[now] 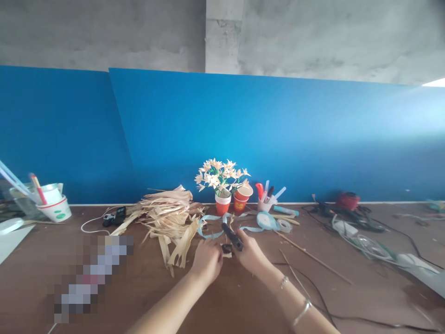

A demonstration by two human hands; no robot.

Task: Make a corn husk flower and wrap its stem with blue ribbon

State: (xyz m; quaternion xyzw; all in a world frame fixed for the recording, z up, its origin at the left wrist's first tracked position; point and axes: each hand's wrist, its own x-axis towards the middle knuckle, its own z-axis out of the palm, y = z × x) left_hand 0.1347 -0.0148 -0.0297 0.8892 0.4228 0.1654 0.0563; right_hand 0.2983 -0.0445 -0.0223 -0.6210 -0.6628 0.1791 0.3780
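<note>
My right hand [251,252] is closed around a black glue gun [232,236], whose barrel slants away from me to the left. Close beside it, my left hand [207,261] has its fingers curled in a pinch. What the left fingers hold is too small to make out. Between the hands shows a small dark and pale piece [227,249]. Just beyond them lies a loop of light blue ribbon [208,232]. An orange paper cup [223,204] behind it holds a bunch of pale handmade flowers [222,175] with green stems.
Dried husks [170,208] are heaped left of the flowers. A cup of pens and sticks [267,204], a ribbon roll [267,221] and a clear tape roll [285,226] are at the right. Thin sticks [313,257] and black cable [318,292] lie nearby. A blue partition [278,139] stands behind.
</note>
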